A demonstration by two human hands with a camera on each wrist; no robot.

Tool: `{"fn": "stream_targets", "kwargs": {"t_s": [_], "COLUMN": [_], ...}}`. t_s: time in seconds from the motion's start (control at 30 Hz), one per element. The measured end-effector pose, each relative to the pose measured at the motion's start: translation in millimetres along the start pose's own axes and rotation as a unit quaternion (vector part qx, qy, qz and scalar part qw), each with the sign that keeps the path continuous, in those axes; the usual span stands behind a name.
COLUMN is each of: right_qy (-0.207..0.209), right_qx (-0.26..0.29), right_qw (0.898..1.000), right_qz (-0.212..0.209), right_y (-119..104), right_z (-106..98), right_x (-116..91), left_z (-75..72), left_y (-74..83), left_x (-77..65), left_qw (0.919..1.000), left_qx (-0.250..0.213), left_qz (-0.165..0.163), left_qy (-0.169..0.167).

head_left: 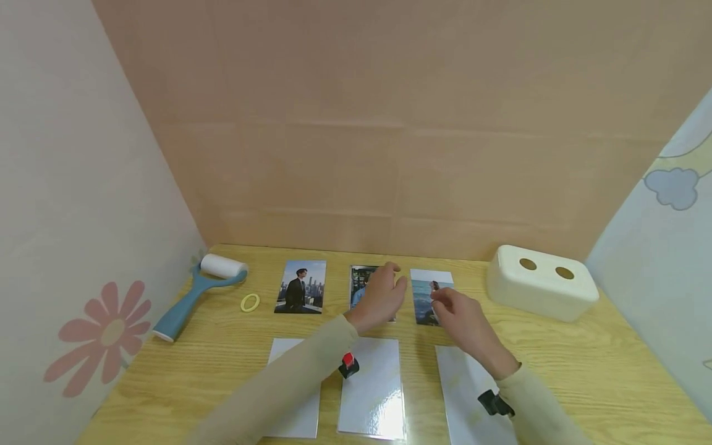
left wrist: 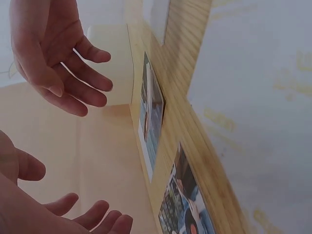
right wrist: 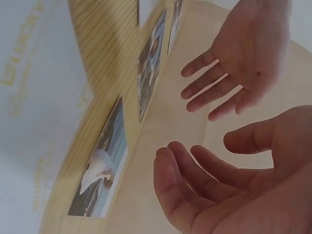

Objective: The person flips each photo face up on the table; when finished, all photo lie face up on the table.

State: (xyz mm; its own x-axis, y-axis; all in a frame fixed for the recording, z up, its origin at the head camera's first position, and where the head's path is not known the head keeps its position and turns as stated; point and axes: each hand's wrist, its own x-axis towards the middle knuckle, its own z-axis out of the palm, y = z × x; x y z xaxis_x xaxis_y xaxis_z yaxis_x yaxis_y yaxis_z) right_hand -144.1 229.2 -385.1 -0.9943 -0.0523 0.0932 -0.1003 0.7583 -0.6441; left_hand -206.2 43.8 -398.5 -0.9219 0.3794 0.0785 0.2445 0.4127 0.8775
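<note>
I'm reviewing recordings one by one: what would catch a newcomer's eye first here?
First, the left hand and right hand, fingers empty, above the middle and right of three photos in a row. Then the roller, left on the table, and the white box, right. A pink flower marks the left wall.

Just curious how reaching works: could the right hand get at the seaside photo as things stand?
Probably yes: the right hand hovers empty by the seaside photo, nothing lies on it, and the left hand is aside.
</note>
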Motion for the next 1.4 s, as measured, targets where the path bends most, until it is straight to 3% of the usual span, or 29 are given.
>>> {"fn": "stream_targets", "kwargs": {"t_s": [0.3,0.5,0.77,1.17,1.4], "right_qy": [-0.025,-0.043,-0.058,-0.087,-0.108], "right_qx": [0.005,0.017,0.022,0.013,0.017], "right_qw": [1.000,0.999,0.998,0.996,0.993], "right_qz": [-0.012,-0.015,-0.026,-0.031,-0.040], "right_y": [-14,-21,-30,-39,-43], "right_z": [3,6,11,24,31], "right_x": [-12,-17,-24,-32,-36], "left_z": [-21.5,-32.5,-45.3,-63.0,-78.8], "left_y": [-8.6,-15.6,-20.3,-34.6,-45.0], "left_x": [-21.4,-34.4,-50.8,-76.0,-95.6], "left_qw": [0.9994,0.9988,0.9991,0.9959,0.9928], "left_qx": [0.017,0.037,0.039,0.087,0.110], "left_qz": [0.030,0.028,-0.004,-0.005,-0.048], "left_qy": [-0.010,-0.015,-0.019,-0.024,-0.001]}}
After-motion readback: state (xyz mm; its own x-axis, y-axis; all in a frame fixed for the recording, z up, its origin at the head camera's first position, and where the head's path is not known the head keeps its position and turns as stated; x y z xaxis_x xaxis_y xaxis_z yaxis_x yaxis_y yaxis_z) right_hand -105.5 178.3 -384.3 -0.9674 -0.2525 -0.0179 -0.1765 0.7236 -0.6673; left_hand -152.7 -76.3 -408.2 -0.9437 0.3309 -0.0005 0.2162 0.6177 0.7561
